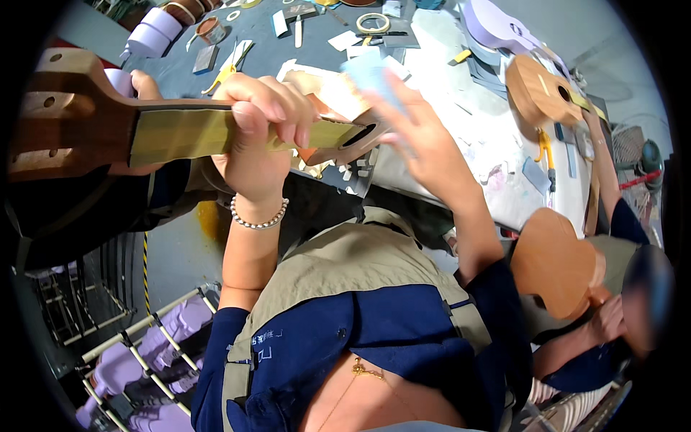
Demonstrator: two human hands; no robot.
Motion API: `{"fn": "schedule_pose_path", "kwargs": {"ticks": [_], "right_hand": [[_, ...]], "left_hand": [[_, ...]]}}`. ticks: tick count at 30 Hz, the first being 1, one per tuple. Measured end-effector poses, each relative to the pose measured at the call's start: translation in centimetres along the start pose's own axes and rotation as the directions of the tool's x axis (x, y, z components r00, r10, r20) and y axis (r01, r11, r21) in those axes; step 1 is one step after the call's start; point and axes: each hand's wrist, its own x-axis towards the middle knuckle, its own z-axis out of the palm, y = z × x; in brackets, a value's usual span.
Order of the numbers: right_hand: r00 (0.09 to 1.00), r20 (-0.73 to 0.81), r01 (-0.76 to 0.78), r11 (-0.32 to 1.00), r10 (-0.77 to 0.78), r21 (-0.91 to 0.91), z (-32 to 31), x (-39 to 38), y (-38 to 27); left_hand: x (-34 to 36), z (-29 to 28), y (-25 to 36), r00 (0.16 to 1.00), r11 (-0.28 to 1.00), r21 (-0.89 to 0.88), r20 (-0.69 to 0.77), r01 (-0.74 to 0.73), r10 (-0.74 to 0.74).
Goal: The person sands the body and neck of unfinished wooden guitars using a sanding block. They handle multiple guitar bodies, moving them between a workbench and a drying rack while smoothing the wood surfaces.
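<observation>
1. Head view: small unfinished guitar-like instrument (216,129) is held up over the near edge of the workbench (461,129), neck pointing left. Brown wood headstock with bare peg holes at far left; fingerboard covered in yellow-green tape; sound hole end sits just right of the gripping fingers.
2. Left hand (255,137) is wrapped tight round the taped neck, fingers curled over the top. Beaded bracelet (258,218) on that wrist.
3. Right hand (425,140) is spread, fingers extended, pressing a pale blue pad (371,75) near the instrument's body end. Motion blur here; exact contact point unclear.
4. Instrument body is mostly hidden behind both hands, so its outline cannot be made out.
5. Bench carries tape rolls, yellow-handled cutters, 1 wooden body (540,90) and 1 lilac body (497,25), all well apart from the hands.
6. Another person at the right edge holds a wooden body (554,263); that person's hands are mostly cut off.
</observation>
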Motion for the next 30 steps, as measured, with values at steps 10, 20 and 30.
{"fn": "schedule_pose_path", "kwargs": {"ticks": [10, 20, 30], "right_hand": [[0.941, 0.289, 0.235, 0.955, -0.178, -0.180, -3.3, 1.4, -0.6], [0.986, 0.159, -0.093, 0.951, 0.047, 0.296, 5.6, 3.0, 3.5], [0.992, 0.115, -0.037, 0.993, 0.050, -0.112, 6.7, -0.9, 8.6]], "left_hand": [[-0.4, -1.2, 0.8, 0.999, 0.998, -0.053, -0.004, -0.040, 0.040], [-3.6, -3.5, 2.3, 0.993, 0.999, -0.003, -0.112, -0.043, 0.042], [-5.3, -4.6, 3.0, 0.992, 0.999, 0.018, -0.124, -0.033, 0.035]]}}
